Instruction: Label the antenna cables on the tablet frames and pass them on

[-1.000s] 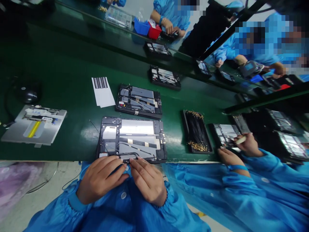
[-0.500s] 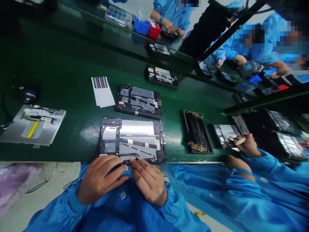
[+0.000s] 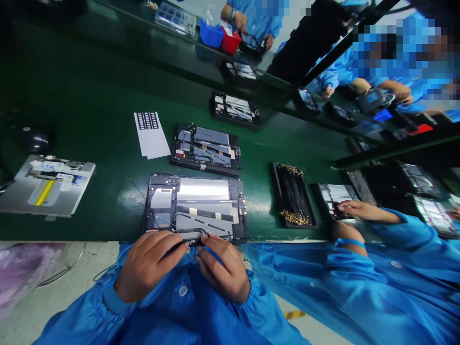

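Observation:
An opened tablet (image 3: 203,189) with its silver battery and inner strips showing lies at the near edge of the table. My left hand (image 3: 149,266) is closed over its near left edge, fingertips on the rim. At the middle of that near edge, my right hand (image 3: 224,268) is closed, with fingertips pinching at a thin black cable (image 3: 203,231) on the tablet. My fingers partly hide the cable's path and the rim. A loose thin wire (image 3: 137,189) sticks out past the tablet's left side.
Behind it lie a second opened tablet (image 3: 206,148), a third (image 3: 235,108) and printed label sheets (image 3: 153,139). A black tray (image 3: 293,196) of gold-tipped wires stands right. Left are a metal panel (image 3: 53,191) and black mouse (image 3: 36,136). A co-worker's hand (image 3: 354,209) works at right.
My right fingertips have shifted slightly right along the tablet's near edge, away from my left hand. My left hand has barely moved. The co-worker's hand at the right has moved left over its tablet.

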Demonstrator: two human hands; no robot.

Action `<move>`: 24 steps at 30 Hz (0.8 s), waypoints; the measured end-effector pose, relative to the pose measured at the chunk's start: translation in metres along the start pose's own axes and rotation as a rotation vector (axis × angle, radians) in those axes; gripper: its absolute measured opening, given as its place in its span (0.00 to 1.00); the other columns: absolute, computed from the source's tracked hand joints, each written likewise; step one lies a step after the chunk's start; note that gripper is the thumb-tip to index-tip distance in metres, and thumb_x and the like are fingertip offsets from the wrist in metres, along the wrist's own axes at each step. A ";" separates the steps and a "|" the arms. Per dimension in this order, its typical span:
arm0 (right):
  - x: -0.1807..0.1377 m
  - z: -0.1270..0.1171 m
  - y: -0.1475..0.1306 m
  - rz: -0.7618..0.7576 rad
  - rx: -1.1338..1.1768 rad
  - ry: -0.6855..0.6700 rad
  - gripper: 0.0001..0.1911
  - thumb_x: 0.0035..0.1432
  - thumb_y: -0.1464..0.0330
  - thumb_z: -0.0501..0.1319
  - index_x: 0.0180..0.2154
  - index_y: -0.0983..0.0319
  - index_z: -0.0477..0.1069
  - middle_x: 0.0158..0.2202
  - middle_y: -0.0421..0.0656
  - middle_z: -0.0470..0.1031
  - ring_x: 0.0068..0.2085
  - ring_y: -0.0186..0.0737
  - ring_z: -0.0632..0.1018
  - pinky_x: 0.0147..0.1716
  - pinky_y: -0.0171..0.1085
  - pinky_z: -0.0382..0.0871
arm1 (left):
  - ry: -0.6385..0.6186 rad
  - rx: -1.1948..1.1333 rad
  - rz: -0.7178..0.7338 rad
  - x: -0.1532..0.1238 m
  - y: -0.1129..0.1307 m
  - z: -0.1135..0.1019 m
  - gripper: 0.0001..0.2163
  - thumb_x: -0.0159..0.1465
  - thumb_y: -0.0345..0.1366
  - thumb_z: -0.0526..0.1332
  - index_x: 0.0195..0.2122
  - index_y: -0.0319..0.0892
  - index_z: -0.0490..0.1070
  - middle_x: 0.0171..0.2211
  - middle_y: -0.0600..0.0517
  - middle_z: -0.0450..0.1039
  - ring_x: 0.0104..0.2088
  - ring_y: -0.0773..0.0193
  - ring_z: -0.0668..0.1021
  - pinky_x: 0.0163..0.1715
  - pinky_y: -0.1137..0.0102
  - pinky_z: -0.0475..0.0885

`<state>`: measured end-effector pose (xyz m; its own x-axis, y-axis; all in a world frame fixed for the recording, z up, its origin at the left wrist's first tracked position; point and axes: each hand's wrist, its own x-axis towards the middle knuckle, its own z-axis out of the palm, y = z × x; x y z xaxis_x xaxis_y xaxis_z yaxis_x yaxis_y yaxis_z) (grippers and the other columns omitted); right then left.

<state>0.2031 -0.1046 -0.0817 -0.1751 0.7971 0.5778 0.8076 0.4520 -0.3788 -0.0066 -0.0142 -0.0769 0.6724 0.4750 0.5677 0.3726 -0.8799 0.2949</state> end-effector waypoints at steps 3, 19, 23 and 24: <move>-0.003 0.002 0.001 -0.042 -0.006 -0.005 0.16 0.61 0.74 0.66 0.51 0.65 0.74 0.46 0.53 0.82 0.50 0.46 0.82 0.53 0.47 0.80 | 0.000 0.015 0.005 0.001 0.000 -0.001 0.12 0.71 0.29 0.55 0.44 0.46 0.78 0.42 0.49 0.80 0.44 0.58 0.79 0.47 0.62 0.72; 0.044 -0.026 0.008 -0.198 -0.076 -0.244 0.13 0.66 0.67 0.63 0.49 0.66 0.76 0.43 0.49 0.82 0.41 0.44 0.81 0.40 0.43 0.79 | -0.066 -0.117 -0.116 0.023 -0.008 -0.035 0.11 0.74 0.40 0.53 0.44 0.49 0.76 0.45 0.53 0.80 0.45 0.61 0.80 0.46 0.65 0.76; 0.125 -0.026 0.054 -0.213 0.175 -0.414 0.12 0.70 0.65 0.58 0.50 0.64 0.73 0.44 0.48 0.80 0.42 0.42 0.78 0.40 0.41 0.75 | -0.041 -0.053 -0.352 0.062 -0.081 -0.045 0.12 0.73 0.38 0.53 0.54 0.48 0.72 0.51 0.51 0.77 0.53 0.60 0.77 0.55 0.62 0.72; 0.151 -0.015 0.069 -0.216 0.211 -0.443 0.11 0.70 0.66 0.58 0.49 0.63 0.73 0.43 0.48 0.79 0.43 0.42 0.77 0.42 0.41 0.74 | -0.032 -0.012 -0.462 0.072 -0.107 -0.038 0.14 0.73 0.38 0.52 0.55 0.47 0.71 0.54 0.49 0.75 0.56 0.58 0.75 0.58 0.59 0.70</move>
<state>0.2414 0.0408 -0.0097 -0.5828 0.7489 0.3154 0.6037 0.6589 -0.4488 -0.0227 0.1139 -0.0382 0.4575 0.8172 0.3504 0.6305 -0.5761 0.5202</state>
